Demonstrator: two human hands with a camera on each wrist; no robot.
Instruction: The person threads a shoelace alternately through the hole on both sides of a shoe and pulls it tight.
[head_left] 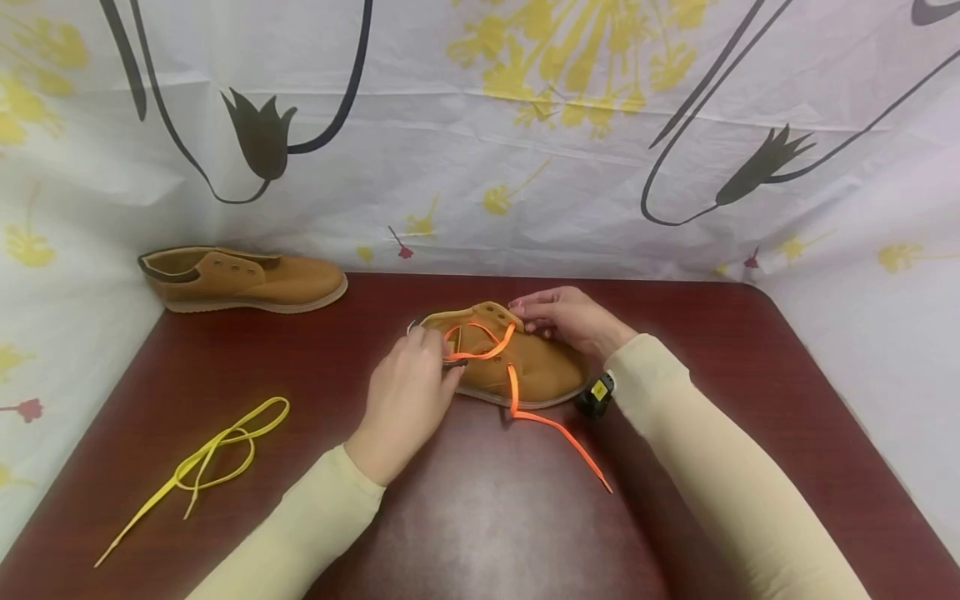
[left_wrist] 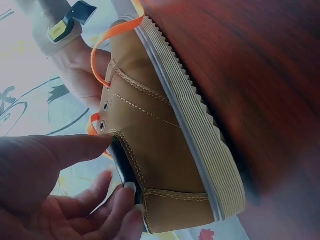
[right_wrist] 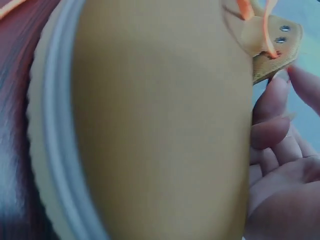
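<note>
A tan lace-up shoe [head_left: 551,362] stands on the table, toe to the right. My left hand [head_left: 408,383] grips it at the collar, thumb on the near edge and fingers curled at the opening [left_wrist: 122,162]. At the far side, my right hand [head_left: 573,318] pinches the lower corner of the raised eyelet flap [right_wrist: 292,42] between thumb and fingertip. An orange shoelace [head_left: 562,427] passes through the front eyelets. One end trails over the near side onto the table; the other part loops across the tongue toward my left hand.
A second tan shoe [head_left: 262,283], without a lace, stands at the back left. A yellow shoelace [head_left: 225,437] lies loosely looped on the left of the dark red table [head_left: 480,517]. Patterned white sheeting [head_left: 420,125] rises behind and at the sides.
</note>
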